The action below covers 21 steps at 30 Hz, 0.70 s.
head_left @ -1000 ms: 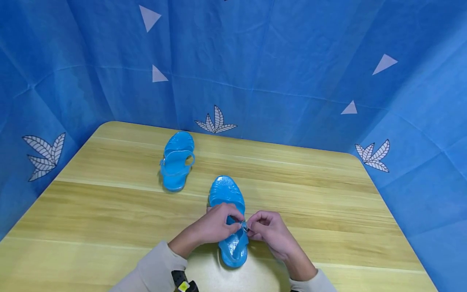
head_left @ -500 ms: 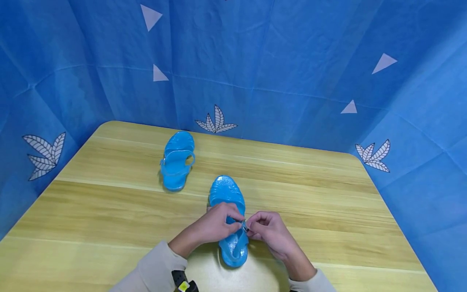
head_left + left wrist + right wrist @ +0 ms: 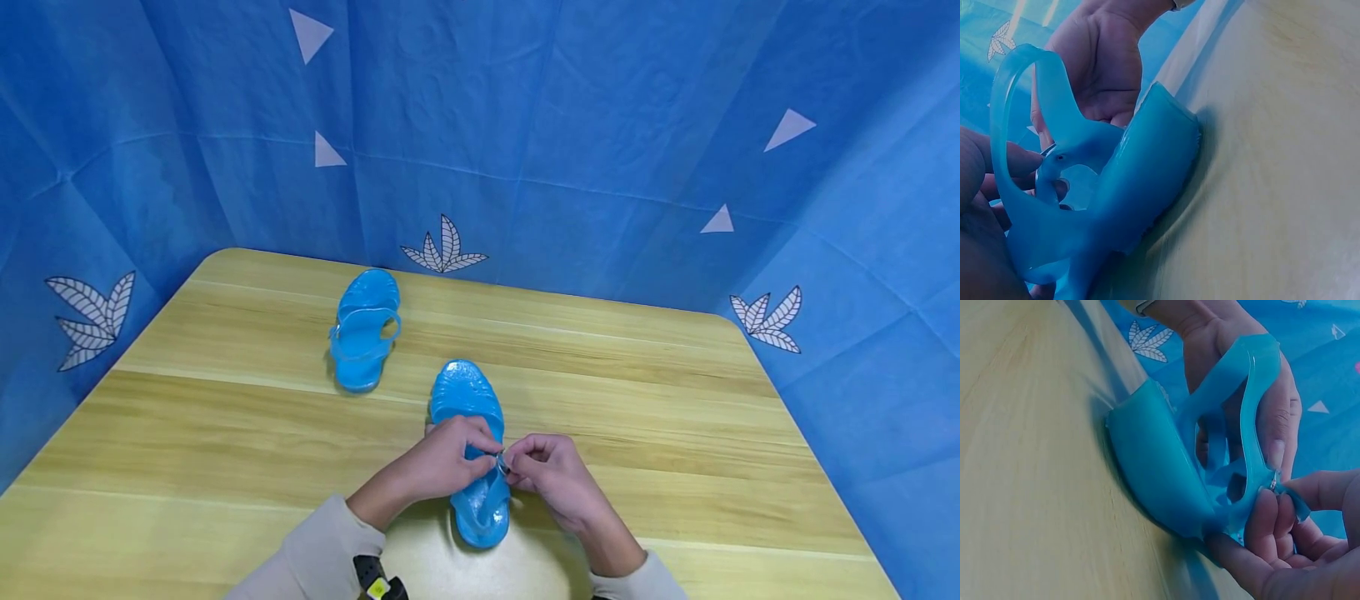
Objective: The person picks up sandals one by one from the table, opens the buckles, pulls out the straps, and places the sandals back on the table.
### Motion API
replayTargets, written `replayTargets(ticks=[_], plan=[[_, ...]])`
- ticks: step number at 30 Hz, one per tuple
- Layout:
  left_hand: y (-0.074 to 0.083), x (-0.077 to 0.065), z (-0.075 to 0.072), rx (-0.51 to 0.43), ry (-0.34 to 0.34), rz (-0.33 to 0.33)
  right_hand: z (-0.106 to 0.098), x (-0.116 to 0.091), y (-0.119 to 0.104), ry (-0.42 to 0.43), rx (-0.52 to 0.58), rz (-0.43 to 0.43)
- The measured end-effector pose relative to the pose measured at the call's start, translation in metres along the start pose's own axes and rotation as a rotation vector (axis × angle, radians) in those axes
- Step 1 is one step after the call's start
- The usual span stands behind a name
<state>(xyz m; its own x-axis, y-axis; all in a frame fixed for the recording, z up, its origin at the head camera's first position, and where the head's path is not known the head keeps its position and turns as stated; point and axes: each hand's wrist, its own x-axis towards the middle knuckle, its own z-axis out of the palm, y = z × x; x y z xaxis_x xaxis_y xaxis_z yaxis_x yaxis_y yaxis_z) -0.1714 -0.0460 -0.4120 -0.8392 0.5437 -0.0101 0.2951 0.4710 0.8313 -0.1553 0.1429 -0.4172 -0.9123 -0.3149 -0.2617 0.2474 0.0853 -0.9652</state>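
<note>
A blue jelly sandal [image 3: 463, 390] lies sole-down on the table, toe pointing away. My left hand [image 3: 450, 460] reaches across its middle, thumb and index finger pinching the ankle strap beside a small metal buckle [image 3: 1273, 482]. On the sandal's right side, my right hand [image 3: 553, 477] pinches the strap's free end [image 3: 1298, 504] between thumb and fingertips. Both sets of fingertips meet close at the buckle and partly hide it. The heel loop [image 3: 1002, 119] stands up above the sole in the left wrist view.
A matching blue sandal [image 3: 362, 348] lies farther back on the left, strap upright. The wooden table [image 3: 675, 400] has rounded far corners. Blue cloth [image 3: 525, 125] with white triangles and leaf prints hangs around it. A black band [image 3: 371, 575] circles the left wrist.
The right hand's fingertips have shifted very slightly left, closer to the left thumb at the buckle. The left hand and both sandals stay nearly where they were.
</note>
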Motion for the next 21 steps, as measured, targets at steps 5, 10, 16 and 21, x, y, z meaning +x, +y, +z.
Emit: replayTargets(ticks=[5, 10, 16, 21], plan=[[0.0, 0.0, 0.0, -0.006, 0.007, 0.001, 0.002, 0.001, 0.0, 0.01, -0.01, 0.006], [0.0, 0.0, -0.001, -0.013, 0.0, 0.004, 0.002, 0.001, 0.001, 0.006, 0.011, 0.007], [-0.002, -0.001, -0.002, -0.022, -0.027, 0.017, -0.005, -0.001, 0.004, -0.081, 0.106, 0.013], [-0.003, -0.001, -0.003, -0.029, -0.027, 0.029, -0.011, -0.003, 0.005, -0.147, 0.18, 0.001]])
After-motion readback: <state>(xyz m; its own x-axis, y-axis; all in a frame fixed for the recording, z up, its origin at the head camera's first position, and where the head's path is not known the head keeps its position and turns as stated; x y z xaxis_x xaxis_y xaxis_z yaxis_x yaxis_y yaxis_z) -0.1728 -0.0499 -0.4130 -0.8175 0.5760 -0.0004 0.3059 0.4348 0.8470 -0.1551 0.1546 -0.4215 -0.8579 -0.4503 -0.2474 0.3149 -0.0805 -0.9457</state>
